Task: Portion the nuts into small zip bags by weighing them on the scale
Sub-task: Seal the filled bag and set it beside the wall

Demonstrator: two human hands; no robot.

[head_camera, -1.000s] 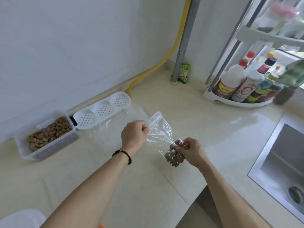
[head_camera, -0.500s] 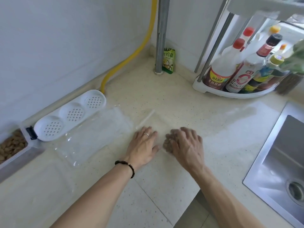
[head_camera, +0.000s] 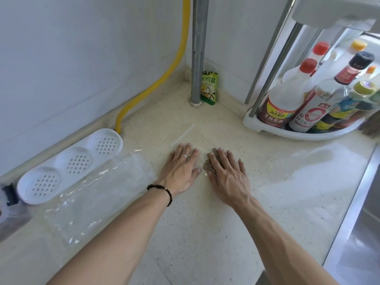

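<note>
A small clear zip bag (head_camera: 186,134) lies flat on the beige counter, its zip strip pointing toward the back corner. My left hand (head_camera: 182,168) presses flat on the bag with straight fingers. My right hand (head_camera: 227,171) lies flat over the bag's lower end, where a few brown nuts (head_camera: 207,166) show at its fingers. A stack of empty clear zip bags (head_camera: 98,194) lies to the left. No scale is in view.
A white perforated lid (head_camera: 70,161) lies along the left wall by a yellow hose (head_camera: 178,56). A metal pipe (head_camera: 198,48) and green sachet (head_camera: 209,87) stand in the corner. A rack of sauce bottles (head_camera: 308,108) is at right, a steel sink edge (head_camera: 355,202) further right.
A second ago both hands held the bag of nuts up in the air. The bag now lies on the counter under both flat hands. The view has swung right, away from the nut container.
</note>
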